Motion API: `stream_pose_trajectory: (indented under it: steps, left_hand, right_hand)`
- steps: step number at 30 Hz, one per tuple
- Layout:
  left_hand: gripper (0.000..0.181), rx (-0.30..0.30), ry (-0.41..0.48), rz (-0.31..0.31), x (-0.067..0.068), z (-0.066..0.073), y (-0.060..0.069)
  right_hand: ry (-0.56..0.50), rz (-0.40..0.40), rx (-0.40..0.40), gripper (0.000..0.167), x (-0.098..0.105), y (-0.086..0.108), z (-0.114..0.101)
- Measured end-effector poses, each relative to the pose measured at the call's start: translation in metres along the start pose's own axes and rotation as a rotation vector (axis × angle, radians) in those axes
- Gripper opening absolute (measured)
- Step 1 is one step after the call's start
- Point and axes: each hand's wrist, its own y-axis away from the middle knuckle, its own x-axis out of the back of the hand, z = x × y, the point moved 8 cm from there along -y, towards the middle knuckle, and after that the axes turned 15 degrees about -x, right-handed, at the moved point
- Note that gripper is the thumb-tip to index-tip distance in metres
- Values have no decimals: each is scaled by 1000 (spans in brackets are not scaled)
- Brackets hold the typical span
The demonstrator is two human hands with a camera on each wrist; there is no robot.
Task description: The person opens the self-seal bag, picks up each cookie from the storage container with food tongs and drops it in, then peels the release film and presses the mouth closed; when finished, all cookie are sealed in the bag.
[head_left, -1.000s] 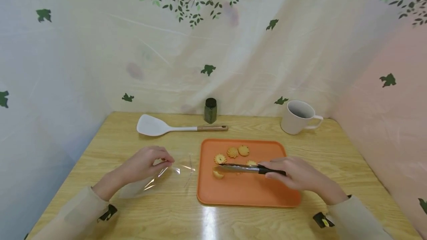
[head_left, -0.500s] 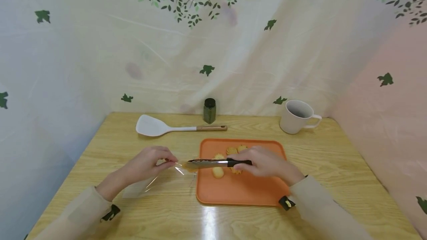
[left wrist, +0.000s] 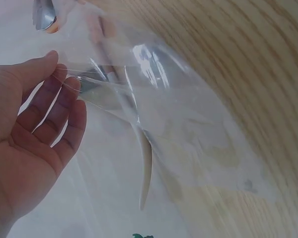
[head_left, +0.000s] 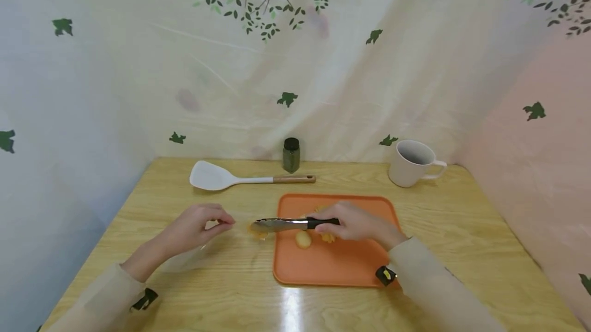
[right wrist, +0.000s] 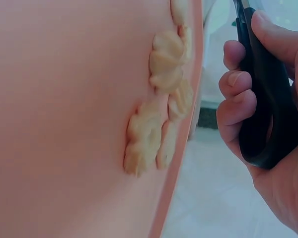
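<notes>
Cookie [head_left: 258, 234] in the tongs [head_left: 288, 225], left of the tray [head_left: 318, 268]

Golden and largely hidden by the metal tips, the cookie is held over the table [head_left: 221, 301], near the clear bag [left wrist: 188, 114]; whether it lies within the bag's mouth cannot be told. Right hand [head_left: 353, 223]: fingers curled round the tongs. Left hand [head_left: 196, 228]: thumb and fingertips pinching the bag's edge. On the tray, pale-gold ridged cookies [right wrist: 167, 63] lie grouped; 1 plain cookie [head_left: 303, 240], round and smooth-topped, lies beside them.
</notes>
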Motion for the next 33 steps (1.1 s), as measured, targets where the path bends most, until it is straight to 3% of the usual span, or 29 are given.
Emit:
stream_pose_trajectory:
  steps: [8, 16, 24, 33]
  left_hand:
    - [13, 0, 0, 85, 6, 5, -1]
    - [19, -23, 40, 114, 5, 7, -7]
    - [13, -121, 40, 152, 7, 13, -12]
    - [25, -99, 34, 150, 6, 14, -15]
  right_hand:
    - [-5, -62, -70, 37, -6, -8, 3]
    - [-6, -114, -134, 35, -15, -31, -5]
    - [8, -132, -102, 34, -23, -49, -20]
    - [20, -160, -119, 43, -29, -60, -29]
